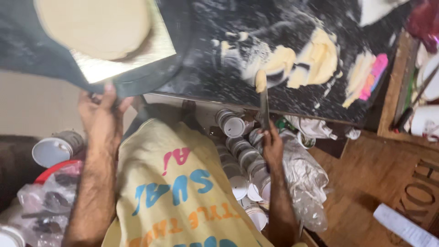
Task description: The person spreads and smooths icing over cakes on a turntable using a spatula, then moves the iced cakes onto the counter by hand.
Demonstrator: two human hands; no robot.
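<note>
Over at nine o'clock, a tin (57, 148) lies on its side with its pale lid facing out, above a red bowl rim (57, 168) and crumpled clear plastic bags (45, 201). The left hand (101, 116) is up at the counter's near edge, fingers closed on the rim of a dark turntable (27, 50). That turntable carries a square gold board (123, 61), and on it sits a round cake (93, 25) in pale cream icing, up at eleven o'clock and overhanging the counter edge. In the middle, low down, a yellow shirt with coloured lettering fills the foreground. The right hand (272, 146) is wrapped around the handle of a long spatula (263, 98), blade pointing to twelve o'clock with cream on its tip, crossing the front edge of the counter (206, 68), a dark top smeared with cream. Below that edge, stacked tins (238, 151) crowd the space beside the right hand. At three o'clock, a pink scraper (375, 75) lies in cream, then wooden floor (366, 183) with open room.
</note>
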